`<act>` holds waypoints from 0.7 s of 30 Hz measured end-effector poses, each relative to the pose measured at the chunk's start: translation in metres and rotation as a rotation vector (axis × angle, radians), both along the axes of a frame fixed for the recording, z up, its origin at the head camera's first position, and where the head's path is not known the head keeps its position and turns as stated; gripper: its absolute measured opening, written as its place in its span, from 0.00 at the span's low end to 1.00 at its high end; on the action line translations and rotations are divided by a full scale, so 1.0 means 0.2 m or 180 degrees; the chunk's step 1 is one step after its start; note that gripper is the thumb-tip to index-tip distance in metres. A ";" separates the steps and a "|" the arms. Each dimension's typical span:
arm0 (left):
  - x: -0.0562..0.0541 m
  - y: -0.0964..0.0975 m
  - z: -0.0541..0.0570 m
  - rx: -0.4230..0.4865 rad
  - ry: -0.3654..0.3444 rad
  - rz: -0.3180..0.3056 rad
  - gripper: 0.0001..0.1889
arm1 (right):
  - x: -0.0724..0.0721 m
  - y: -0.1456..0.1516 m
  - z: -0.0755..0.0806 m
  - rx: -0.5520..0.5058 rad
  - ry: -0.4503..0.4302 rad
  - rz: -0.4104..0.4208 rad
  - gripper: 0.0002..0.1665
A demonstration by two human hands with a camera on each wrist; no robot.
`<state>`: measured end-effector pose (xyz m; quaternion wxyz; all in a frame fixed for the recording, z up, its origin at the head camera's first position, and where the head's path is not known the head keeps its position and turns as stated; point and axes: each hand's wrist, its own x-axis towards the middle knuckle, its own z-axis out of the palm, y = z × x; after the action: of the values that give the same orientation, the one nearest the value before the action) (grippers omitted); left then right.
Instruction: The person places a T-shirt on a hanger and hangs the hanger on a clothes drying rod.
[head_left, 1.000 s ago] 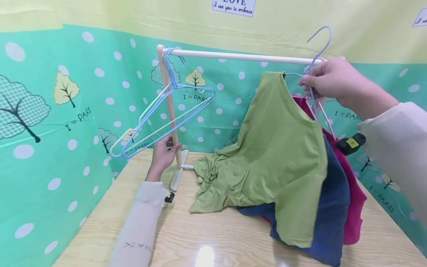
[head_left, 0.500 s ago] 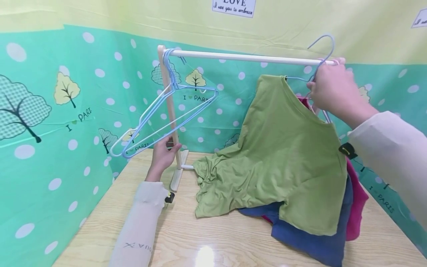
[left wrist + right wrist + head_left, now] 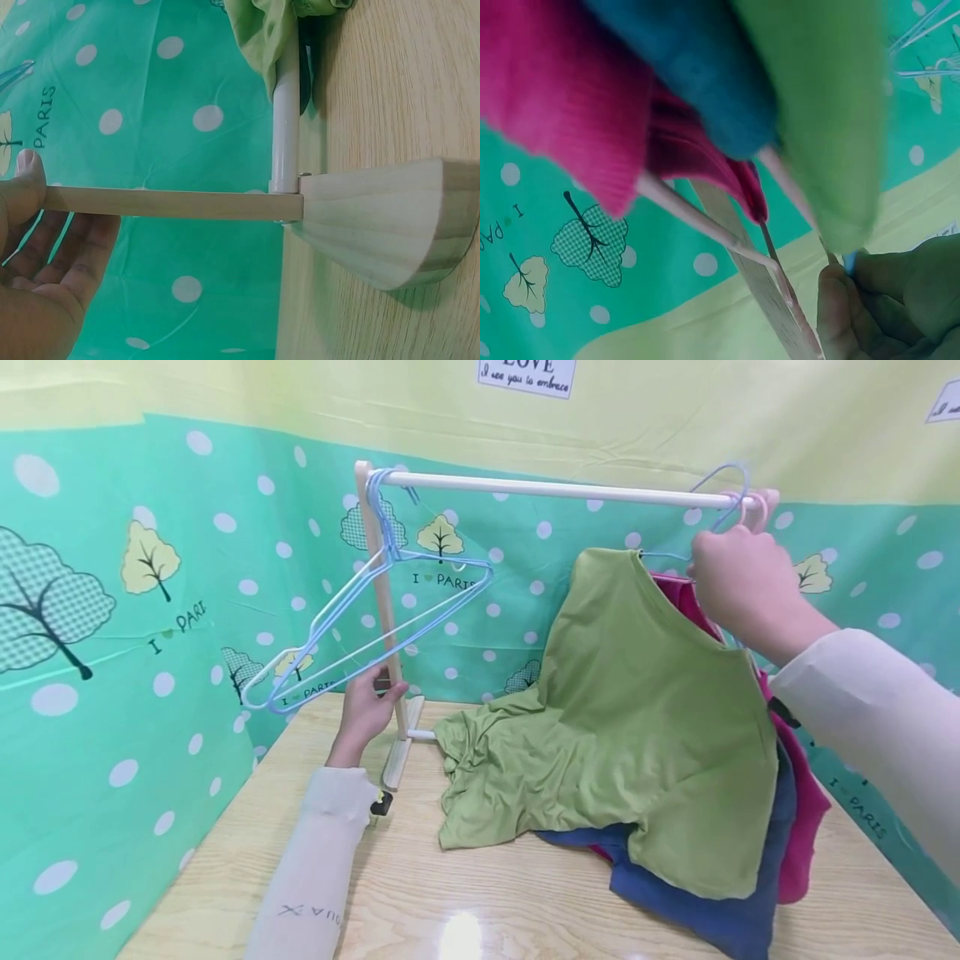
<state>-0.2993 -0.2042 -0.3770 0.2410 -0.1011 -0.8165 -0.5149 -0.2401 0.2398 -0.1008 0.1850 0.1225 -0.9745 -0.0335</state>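
My right hand (image 3: 742, 581) pinches the neck of a blue hanger (image 3: 731, 466) that bears a green shirt (image 3: 652, 693). The hanger's hook is at the white rail (image 3: 540, 487) near its right end; whether it rests on the rail I cannot tell. In the right wrist view, the thumb and fingers (image 3: 836, 300) meet at the blue wire. Behind the green shirt hang a dark blue garment (image 3: 705, 902) and a magenta one (image 3: 802, 835), on pinkish hangers (image 3: 697, 217). My left hand (image 3: 367, 710) holds the rack's left wooden post (image 3: 384, 610) between thumb and fingers.
Several bare blue and white hangers (image 3: 387, 553) hang at the rail's left end. The rack's wooden foot (image 3: 375, 225) stands on the wood-grain table (image 3: 405, 877). A green patterned cloth (image 3: 187, 693) encloses the back and sides. The green shirt's hem lies bunched over the lower bar (image 3: 286, 135).
My right hand has lowered the blue hanger, and its hook has come down to the rail. The green shirt sank and shifted right, covering more of the dark blue garment. My left hand stayed put.
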 end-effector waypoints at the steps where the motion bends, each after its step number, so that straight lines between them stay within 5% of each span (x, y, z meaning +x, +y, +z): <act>1: 0.00 0.00 0.00 -0.0013 0.0007 0.0007 0.18 | 0.00 0.00 -0.01 0.0009 -0.0009 0.0009 0.08; 21: 0.00 0.00 0.01 0.0009 -0.0219 0.0031 0.18 | 0.00 0.02 -0.11 -0.0022 0.0134 0.0206 0.08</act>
<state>-0.2998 -0.2041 -0.3750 0.2154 -0.0789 -0.8240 -0.5181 -0.2396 0.2436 -0.1227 0.2068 0.1527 -0.9660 -0.0267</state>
